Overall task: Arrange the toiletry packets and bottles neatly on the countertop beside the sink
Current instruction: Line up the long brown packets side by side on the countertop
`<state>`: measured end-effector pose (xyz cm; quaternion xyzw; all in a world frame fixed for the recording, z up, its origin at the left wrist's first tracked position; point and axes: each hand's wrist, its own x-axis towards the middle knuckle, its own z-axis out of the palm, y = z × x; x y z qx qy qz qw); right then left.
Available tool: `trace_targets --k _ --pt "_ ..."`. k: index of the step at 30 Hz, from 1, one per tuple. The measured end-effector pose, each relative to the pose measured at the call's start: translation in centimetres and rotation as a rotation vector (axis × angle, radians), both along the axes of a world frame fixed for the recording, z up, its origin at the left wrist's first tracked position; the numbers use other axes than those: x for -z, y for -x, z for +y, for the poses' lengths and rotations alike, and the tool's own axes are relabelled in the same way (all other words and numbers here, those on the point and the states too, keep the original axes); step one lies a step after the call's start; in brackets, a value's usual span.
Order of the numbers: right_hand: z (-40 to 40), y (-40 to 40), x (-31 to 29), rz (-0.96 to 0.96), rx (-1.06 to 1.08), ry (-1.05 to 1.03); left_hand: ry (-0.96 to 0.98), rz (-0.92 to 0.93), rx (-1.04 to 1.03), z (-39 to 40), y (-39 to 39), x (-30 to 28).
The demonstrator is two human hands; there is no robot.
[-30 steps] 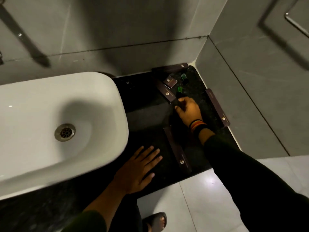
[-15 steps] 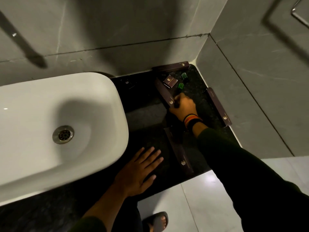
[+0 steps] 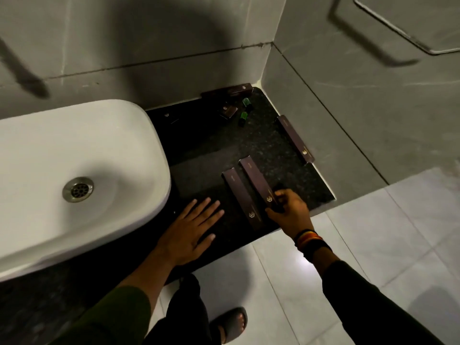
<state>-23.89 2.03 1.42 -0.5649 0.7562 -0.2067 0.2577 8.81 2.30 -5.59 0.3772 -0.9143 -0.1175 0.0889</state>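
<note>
Speckled black countertop bears slim rectangular packet under right hand.

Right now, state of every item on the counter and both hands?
Two long brown packets: flat, side by side at the front edge.
Right hand: fingers on the near end of the right-hand packet.
Left hand: flat on the black countertop, holding nothing.
Green bottles: unsorted near the corner.

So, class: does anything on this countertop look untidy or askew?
Yes. Near the back corner, two green bottles lie on their sides beside a small box set at an angle. In front, two long boxes lie parallel, the right hand touching one.
</note>
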Motion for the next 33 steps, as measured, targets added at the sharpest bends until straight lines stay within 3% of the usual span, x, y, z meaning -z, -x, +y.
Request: trace_targets --k 12,20,29,33 --pt "0.3 0.3 -0.7 -0.056 0.021 -0.008 -0.029 -0.013 -0.014 -0.1 0.0 0.0" --pt "-8.6 3.4 -2.6 0.088 0.206 0.095 -0.028 0.011 -0.001 -0.2 0.0 0.2" --pt "-17.9 4.5 -2.2 0.388 0.139 -0.135 -0.071 0.119 -0.01 0.0 -0.1 0.8" --pt "-17.9 3.8 -2.4 0.279 0.202 -0.181 -0.073 0.109 -0.005 -0.1 -0.1 0.8"
